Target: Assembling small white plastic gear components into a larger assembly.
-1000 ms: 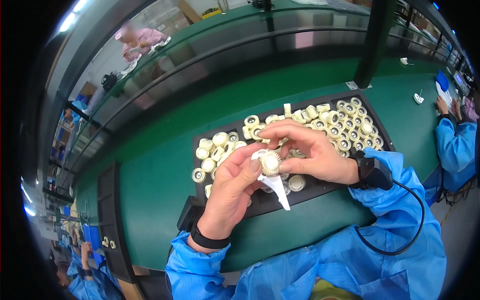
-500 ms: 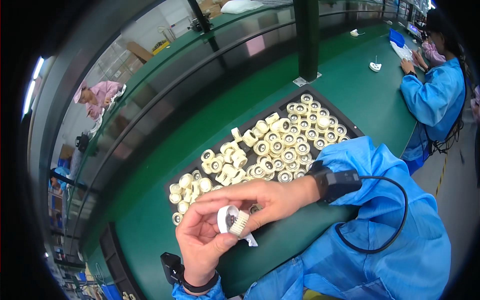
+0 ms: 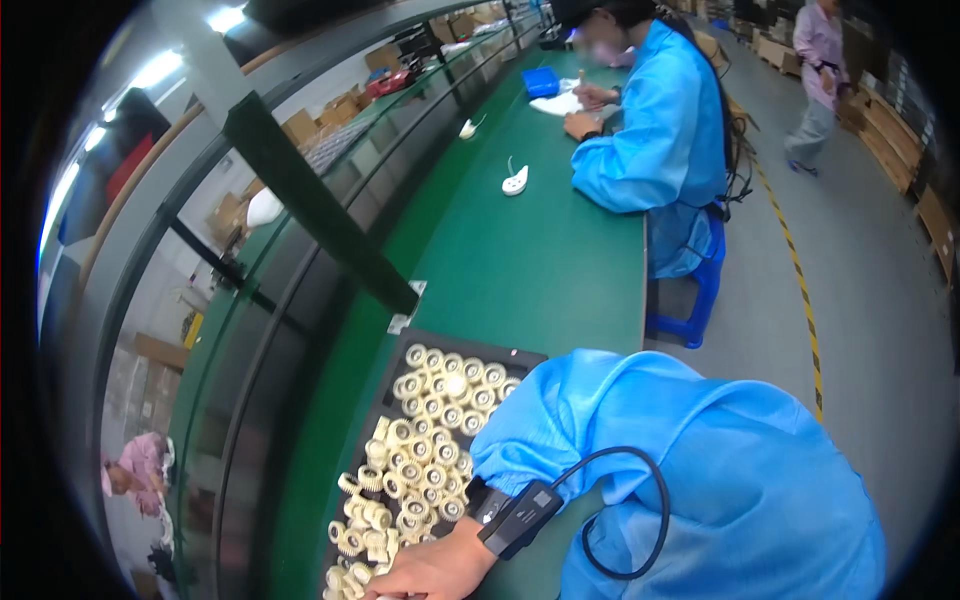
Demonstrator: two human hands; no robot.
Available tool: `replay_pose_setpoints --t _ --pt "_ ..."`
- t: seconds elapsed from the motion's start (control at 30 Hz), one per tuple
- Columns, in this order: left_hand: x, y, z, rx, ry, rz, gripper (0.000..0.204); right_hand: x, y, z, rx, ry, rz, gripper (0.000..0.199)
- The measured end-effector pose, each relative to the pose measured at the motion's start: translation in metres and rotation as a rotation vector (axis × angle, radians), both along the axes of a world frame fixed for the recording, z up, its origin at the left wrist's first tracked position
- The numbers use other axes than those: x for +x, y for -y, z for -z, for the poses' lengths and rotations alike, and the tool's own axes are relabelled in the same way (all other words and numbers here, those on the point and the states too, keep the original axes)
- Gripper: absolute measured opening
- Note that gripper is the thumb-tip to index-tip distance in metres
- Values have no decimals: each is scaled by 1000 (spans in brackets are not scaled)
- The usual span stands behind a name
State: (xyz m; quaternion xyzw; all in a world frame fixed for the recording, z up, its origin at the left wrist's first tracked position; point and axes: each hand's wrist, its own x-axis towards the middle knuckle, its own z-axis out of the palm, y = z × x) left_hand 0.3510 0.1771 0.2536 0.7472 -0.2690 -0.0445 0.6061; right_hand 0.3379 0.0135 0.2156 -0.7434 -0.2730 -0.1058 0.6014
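At the lower edge, my right hand [image 3: 440,568] reaches in over the near end of a black tray [image 3: 480,347]. Its fingertips are cut off by the picture's edge, so what they grip, if anything, is hidden. Many cream toothed gear wheels [image 3: 425,452] with dark or metal centres fill the tray, some lying flat and others tipped in a heap beside the hand. A black device [image 3: 522,518] with a cable is strapped at my right wrist, below a blue sleeve. My left hand is out of the picture.
The green bench [image 3: 545,270] runs away from me. On it lie a small white part [image 3: 515,181] and a blue bin [image 3: 540,82]. A dark green post [image 3: 310,200] rises by the tray. A co-worker in blue [image 3: 650,120] sits at the right side; another person [image 3: 820,60] stands beyond.
The view has swung right and up, so the tray sits lower. My left hand, and the white cup-shaped part and gear wheel both hands were holding, have gone out of view.
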Motion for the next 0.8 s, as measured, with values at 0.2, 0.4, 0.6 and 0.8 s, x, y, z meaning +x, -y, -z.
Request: replay_pose_setpoints --t 0.2,0.4,0.6,0.8 --pt "5 -7 -2 -93 -41 130 24 -2 2 -11 -13 17 -59 44" --pt "10 -7 2 -200 40 -3 39 -2 -4 -9 250 -255 -220 41" --pt "8 -4 3 0 -28 157 36 -3 50 -21 168 -653 -453 29" --pt "9 0 9 58 -368 167 28 -8 84 -18 -85 -317 -235 34"
